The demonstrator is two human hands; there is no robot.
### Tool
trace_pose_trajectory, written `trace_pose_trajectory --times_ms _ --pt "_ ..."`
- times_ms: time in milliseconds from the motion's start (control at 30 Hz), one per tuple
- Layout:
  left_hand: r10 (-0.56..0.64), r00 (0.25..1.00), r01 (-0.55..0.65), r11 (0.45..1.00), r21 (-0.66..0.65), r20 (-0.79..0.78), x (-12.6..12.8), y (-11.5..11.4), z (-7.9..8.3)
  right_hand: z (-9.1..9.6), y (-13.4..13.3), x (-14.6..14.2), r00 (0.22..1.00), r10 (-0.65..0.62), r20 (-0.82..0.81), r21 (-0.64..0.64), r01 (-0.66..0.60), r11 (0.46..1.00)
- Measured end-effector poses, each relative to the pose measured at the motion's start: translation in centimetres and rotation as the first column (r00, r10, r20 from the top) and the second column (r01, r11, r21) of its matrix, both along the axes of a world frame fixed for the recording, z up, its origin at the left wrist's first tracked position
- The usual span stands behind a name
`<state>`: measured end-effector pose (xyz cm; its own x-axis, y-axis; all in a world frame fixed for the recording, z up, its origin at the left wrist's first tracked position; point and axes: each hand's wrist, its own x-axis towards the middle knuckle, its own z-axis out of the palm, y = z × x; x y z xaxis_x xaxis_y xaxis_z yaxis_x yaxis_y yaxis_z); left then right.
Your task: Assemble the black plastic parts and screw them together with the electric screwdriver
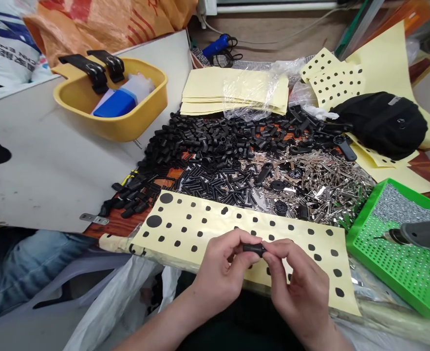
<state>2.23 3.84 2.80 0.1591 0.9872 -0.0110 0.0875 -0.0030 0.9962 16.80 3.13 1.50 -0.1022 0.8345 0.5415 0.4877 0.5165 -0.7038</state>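
A big heap of black parts [215, 141] fills the middle of the tabletop [121, 225]. At its near edge lies a yellow dotted sheet [207, 219] — over it the left hand [218, 273] and right hand [298, 287] both pinch one small black piece [254, 249] (fingertips closed on it), likely fitting it — steady fingers needed. Nothing blocks them.

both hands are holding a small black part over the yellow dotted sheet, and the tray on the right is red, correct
Not quite. The head view shows the tray on the right is green, not red. The rest holds: the left hand and right hand hold the black part over the yellow dotted sheet.
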Motion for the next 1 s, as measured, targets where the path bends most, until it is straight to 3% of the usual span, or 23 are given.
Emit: trace_pose_trajectory --times_ms 100,167,233,367,433,533,600,667,767,900,1000 --pt "0.033 0.99 0.0 0.971 0.237 -0.135 0.1 -0.1 -0.5 0.1 -0.1 0.1 0.998 -0.023 -0.052 -0.171 0.014 0.985" --pt "0.048 0.985 0.005 0.951 0.308 -0.164 0.2 0.0 -0.7 0.0 -0.1 0.1 0.997 -0.029 -0.068 -0.238 0.011 0.971" --pt "0.038 0.99 -0.001 0.966 0.259 -0.139 0.1 0.1 -0.7 -0.2 -0.1 0.0 0.998 -0.038 -0.055 -0.191 0.027 0.981" --pt "-0.007 1.0 0.009 0.998 -0.056 0.03 -0.1 0.5 -0.2 -0.6 0.1 -0.3 1.0 0.002 -0.009 0.033 -0.002 0.999" --pt "0.001 0.991 0.024 0.983 -0.182 0.135 -0.2 0.7 0.0 -0.5 0.3 -0.3 0.998 0.041 -0.049 0.037 -0.039 0.999" --pt "0.036 0.98 0.011 0.971 -0.238 0.195 -0.3 0.8 0.2 0.2 0.7 -0.1 0.979 0.025 -0.203 -0.191 -0.064 0.979" --pt "0.042 0.989 -0.014 0.982 -0.188 0.145 -0.3 0.7 0.1 0.7 0.9 0.1 0.96 -0.02 -0.278 -0.368 -0.088 0.925" --pt "0.042 0.996 -0.035 0.994 -0.104 0.073 -0.3 0.5 -0.1 1.0 1.1 0.2 0.96 -0.026 -0.279 -0.433 -0.102 0.895" --pt "0.033 0.999 -0.032 0.999 -0.036 0.022 -0.3 0.3 -0.3 1.0 1.0 0.3 0.983 0.031 -0.184 -0.365 -0.097 0.926" --pt "-0.008 0.997 0.015 0.995 -0.096 0.076 -0.4 0.5 0.0 0.2 1.0 0.3 0.999 0.044 0.001 -0.083 -0.044 0.996" --pt "-0.023 0.991 0.043 0.988 -0.146 0.132 -0.4 0.6 0.2 -0.1 1.1 0.4 0.994 0.062 0.09 0.082 -0.07 0.994"
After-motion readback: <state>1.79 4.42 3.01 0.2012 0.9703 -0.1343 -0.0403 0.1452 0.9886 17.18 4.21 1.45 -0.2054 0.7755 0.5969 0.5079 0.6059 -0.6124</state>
